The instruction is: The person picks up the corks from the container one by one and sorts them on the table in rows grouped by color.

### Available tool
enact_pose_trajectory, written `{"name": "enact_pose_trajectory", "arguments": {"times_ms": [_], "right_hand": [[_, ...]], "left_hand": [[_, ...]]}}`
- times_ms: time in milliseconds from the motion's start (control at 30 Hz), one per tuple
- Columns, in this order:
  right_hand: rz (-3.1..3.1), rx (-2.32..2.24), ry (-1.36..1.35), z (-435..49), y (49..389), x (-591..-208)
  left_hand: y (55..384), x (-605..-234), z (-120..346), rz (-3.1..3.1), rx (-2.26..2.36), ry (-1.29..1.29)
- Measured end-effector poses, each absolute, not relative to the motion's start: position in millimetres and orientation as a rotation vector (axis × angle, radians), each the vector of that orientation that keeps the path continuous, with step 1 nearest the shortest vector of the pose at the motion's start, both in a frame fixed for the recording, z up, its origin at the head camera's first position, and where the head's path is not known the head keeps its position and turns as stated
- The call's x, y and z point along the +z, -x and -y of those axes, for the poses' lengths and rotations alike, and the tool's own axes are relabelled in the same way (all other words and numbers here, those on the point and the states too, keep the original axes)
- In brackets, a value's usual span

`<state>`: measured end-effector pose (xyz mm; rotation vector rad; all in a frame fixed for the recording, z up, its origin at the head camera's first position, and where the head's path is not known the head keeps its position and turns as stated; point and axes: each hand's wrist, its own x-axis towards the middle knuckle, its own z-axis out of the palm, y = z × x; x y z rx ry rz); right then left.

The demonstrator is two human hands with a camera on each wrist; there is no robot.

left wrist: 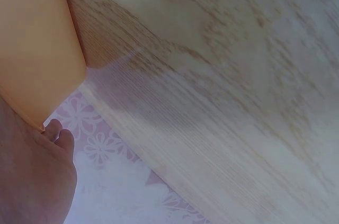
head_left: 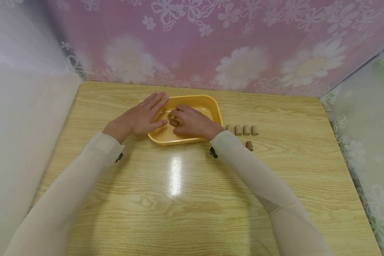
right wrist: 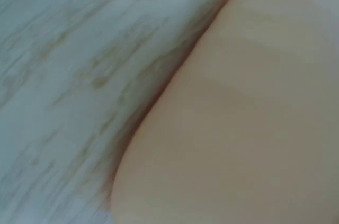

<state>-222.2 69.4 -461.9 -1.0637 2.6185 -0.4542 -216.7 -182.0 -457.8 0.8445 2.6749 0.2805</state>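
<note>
A yellow plastic tray (head_left: 187, 141) stands on the table in the head view. My left hand (head_left: 140, 115) rests over its left rim, fingers spread and thumb reaching inside. In the left wrist view, part of the left hand (left wrist: 37, 168) lies against the tray's wall (left wrist: 42, 38). My right hand (head_left: 192, 122) reaches into the tray from the right, its fingers and thumb curled about a dark brown cork (head_left: 174, 123). How firmly they touch it is hard to see. Only the tray's outer wall (right wrist: 228, 128) and the tabletop show in the right wrist view.
Several light corks (head_left: 246, 130) stand in a row right of the tray, the leftmost partly hidden by the right wrist. Nearer, a dark cork (head_left: 249, 145) stands beside the right sleeve. The wooden table (head_left: 179, 213) meets flowered walls at the back and sides.
</note>
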Motion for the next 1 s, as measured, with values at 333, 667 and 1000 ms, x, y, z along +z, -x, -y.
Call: {"name": "enact_pose_trajectory", "arguments": {"times_ms": [333,667,1000], "right_hand": [[-2.554,-0.480,1.207,-74,224,-465],[-2.612,-0.416,1.101,-84,220,-459],[-2.655,-0.443,1.059,-103,217,-448]], "left_hand": [[217,-457,181,-2.671,0.301,-0.847],[217,-458,182,-2.670,0.294,-0.853],[218,-457,181,-2.665,0.301,-0.845]]}}
